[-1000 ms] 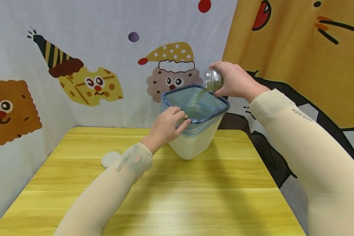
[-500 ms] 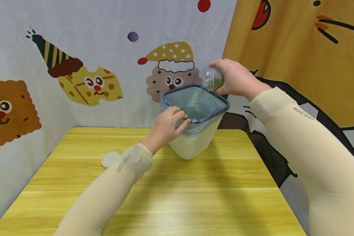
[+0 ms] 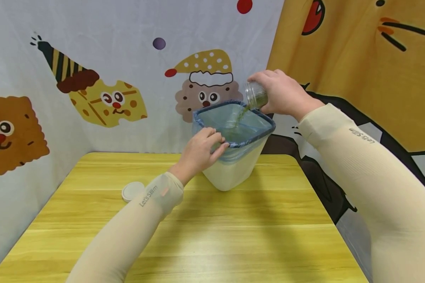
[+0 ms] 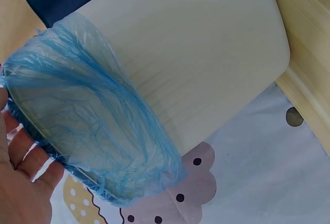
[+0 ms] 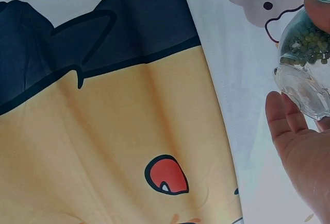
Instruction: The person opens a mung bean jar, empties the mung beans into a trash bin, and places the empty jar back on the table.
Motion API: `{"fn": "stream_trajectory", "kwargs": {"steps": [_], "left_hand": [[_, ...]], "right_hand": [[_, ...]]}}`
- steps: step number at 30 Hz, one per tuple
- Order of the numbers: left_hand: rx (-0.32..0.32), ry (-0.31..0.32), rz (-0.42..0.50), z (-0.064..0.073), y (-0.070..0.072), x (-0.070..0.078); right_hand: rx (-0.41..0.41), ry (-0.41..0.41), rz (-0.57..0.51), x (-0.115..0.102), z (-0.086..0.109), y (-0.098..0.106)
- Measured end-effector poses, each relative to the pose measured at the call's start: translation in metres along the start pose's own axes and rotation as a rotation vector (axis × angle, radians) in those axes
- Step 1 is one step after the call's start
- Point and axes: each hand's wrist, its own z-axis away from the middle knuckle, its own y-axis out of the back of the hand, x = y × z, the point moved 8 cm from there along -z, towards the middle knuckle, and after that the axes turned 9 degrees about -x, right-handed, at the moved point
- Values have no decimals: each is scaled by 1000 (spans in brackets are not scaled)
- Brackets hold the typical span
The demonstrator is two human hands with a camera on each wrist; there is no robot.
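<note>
At the back of the table a white trash can (image 3: 230,173), lined with a blue plastic bag (image 4: 87,126), leans with its mouth facing up. My left hand (image 3: 200,151) grips its near left rim, fingers over the bag's edge. Above the right side of the opening, my right hand (image 3: 285,94) holds a ribbed glass jar (image 3: 256,95) by its body, mouth tipped down and left. A stream of small green beans (image 3: 241,114) falls from the jar into the bag. More green beans (image 5: 309,44) show through the glass in the right wrist view.
A round white lid (image 3: 132,191) lies on the wooden table (image 3: 212,239), left of the can and beside my left forearm. Close behind the table hangs a cartoon-printed cloth (image 3: 127,39), with an orange one (image 3: 340,78) to the right.
The stream of beans thinned half a second ago and is thicker again now. My right hand has tipped the jar a little further down. The left hand and the can stay put.
</note>
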Motion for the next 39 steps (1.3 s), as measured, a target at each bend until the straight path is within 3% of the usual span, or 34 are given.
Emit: {"fn": "stream_trajectory", "kwargs": {"steps": [9,14,21,25,28,33,39], "left_hand": [[4,-6,-3,-1,-3,0],[-5,-10,2,-1,-3,1],[17,-18,6,0,-1,1],[27,-24,-4,0,0,1],[22,-19,-9,0,0,1],[11,-3,-12,0,-2,-1],[16,-5,-7,0,-1,0]], "right_hand": [[36,55,141,-8,2,0],[72,148,303,-22,4,-1],[208,375,659,-53,7,-13],[203,467,943,-68,5,-34],[184,513,1091,-75,4,-49],[189,543,1119,-79,3,-63],[194,524,1076,-78,3,-64]]}}
